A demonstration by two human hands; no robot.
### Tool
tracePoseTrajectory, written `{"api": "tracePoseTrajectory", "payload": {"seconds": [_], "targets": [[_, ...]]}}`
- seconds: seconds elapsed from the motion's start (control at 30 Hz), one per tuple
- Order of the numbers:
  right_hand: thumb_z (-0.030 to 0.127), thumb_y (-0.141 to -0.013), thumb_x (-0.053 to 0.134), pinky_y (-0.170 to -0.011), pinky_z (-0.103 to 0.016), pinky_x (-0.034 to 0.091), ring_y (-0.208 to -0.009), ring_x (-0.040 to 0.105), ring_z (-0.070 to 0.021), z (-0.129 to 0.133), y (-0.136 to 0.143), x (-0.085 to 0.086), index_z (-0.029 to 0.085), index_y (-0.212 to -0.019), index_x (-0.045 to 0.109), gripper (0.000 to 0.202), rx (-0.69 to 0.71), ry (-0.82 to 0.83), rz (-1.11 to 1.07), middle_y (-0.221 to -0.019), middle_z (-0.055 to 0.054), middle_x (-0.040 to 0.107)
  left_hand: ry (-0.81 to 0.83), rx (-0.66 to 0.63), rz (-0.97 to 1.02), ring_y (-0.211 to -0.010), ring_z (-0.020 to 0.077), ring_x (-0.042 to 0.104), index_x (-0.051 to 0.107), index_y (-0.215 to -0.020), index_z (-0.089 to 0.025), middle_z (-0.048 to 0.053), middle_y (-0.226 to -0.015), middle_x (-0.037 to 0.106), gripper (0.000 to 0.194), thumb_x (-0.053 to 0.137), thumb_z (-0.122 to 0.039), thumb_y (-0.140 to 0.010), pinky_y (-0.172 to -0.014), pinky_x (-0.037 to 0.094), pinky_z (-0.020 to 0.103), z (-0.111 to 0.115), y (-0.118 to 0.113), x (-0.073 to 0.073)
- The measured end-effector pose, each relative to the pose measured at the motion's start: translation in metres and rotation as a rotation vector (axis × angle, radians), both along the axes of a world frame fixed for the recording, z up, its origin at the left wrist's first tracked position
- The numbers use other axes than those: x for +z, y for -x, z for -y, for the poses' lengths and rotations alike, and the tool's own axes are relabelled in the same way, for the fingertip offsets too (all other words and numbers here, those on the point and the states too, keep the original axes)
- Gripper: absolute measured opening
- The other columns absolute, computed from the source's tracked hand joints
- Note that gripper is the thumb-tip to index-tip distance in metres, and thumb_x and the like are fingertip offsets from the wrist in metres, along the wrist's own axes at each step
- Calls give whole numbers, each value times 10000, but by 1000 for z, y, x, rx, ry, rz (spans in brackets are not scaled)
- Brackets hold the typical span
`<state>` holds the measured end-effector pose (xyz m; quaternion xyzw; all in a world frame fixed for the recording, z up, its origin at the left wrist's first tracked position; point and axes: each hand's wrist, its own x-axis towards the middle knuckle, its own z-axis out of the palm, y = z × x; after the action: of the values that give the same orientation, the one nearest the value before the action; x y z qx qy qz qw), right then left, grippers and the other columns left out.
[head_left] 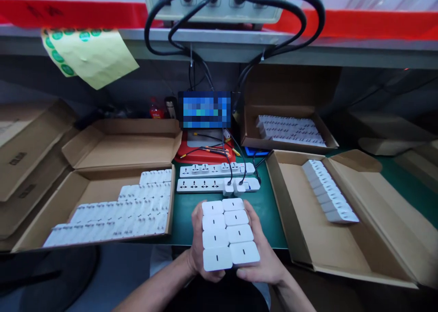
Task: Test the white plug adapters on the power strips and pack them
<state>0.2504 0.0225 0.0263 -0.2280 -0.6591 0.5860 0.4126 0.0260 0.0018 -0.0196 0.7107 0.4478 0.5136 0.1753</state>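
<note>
Between my two hands, several white charger plugs (228, 233) are pressed together in two columns, their port slots facing up. My left hand (197, 239) wraps the block's left side, thumb at its near edge. On the opposite side my right hand (262, 252) grips it, fingers partly hidden behind the chargers. Left of me an open cardboard box (102, 179) holds rows of chargers (112, 218) with their prongs up. To the right another open box (328, 248) contains one row of chargers (330, 191) along its far part.
Two white power strips (219, 185) lie ahead on the green table (188, 216), with chargers and cables plugged in. Behind them are a red tray (205, 154) and a small screen (205, 110). A further box (290, 141) of chargers stands back right; folded cartons (27, 157) stack at left.
</note>
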Motion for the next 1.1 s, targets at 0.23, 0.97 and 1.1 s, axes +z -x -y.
{"api": "tracePoseTrajectory", "payload": {"seconds": [0.23, 0.97, 1.1], "targets": [[831, -809, 869, -1371, -682, 345, -1735, 335, -428, -3, -2, -5, 362, -1835, -36, 1446, -55, -86, 18, -1877, -182, 285, -51, 11, -102, -1558, 566, 486, 405, -1707, -171, 233, -1610, 577, 1363, 335, -1113, -725, -1391, 230, 741, 3, 4, 9], [20, -994, 543, -1112, -594, 561, -1275, 679, -373, 11, -35, -62, 329, -1491, 729, 614, -416, -1010, 977, -1393, -155, 763, -409, -24, -1007, -1240, 289, 693, 735, -1302, -182, 156, -1276, 772, 267, 681, -193, -1041, -1157, 510, 474, 24, 9, 29], [136, -1045, 577, -868, -476, 616, -983, 721, -327, 1, -39, -40, 286, -1327, 796, 387, -347, -872, 979, -1088, -137, 767, -275, -53, -817, -909, 245, 672, 734, -1203, -185, 86, -940, 742, 176, 676, -176, -1037, -857, 566, 395, 35, 6, 39]]}}
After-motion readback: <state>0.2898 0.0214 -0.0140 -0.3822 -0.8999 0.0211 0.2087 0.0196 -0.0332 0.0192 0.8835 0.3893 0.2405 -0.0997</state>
